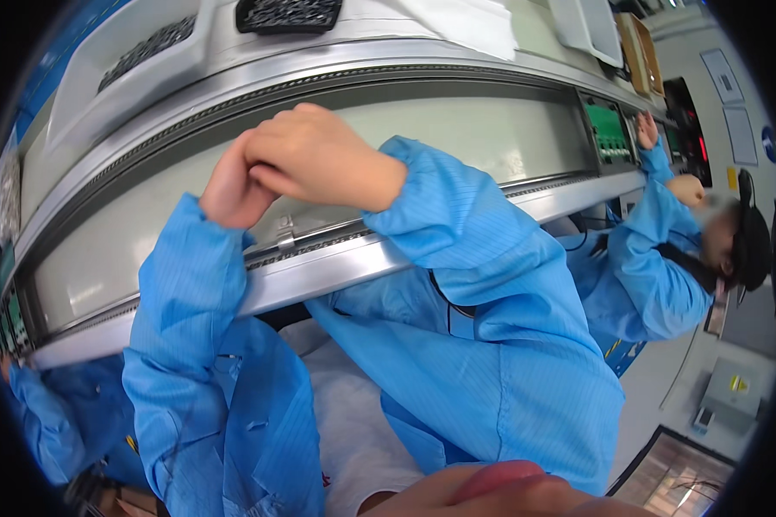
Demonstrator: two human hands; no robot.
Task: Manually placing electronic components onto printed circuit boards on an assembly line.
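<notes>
My left hand and my right hand are clasped together above the pale belt of a conveyor line. The right hand wraps over the left, fingers closed, and nothing shows inside either. Both forearms wear blue work-coat sleeves that cross the conveyor's near metal rail. The belt under my hands is bare.
A green circuit board lies on the belt at the right, where a co-worker in a blue coat reaches toward it with one hand. Black trays and a white bin sit beyond the far rail. Another blue sleeve is at the lower left.
</notes>
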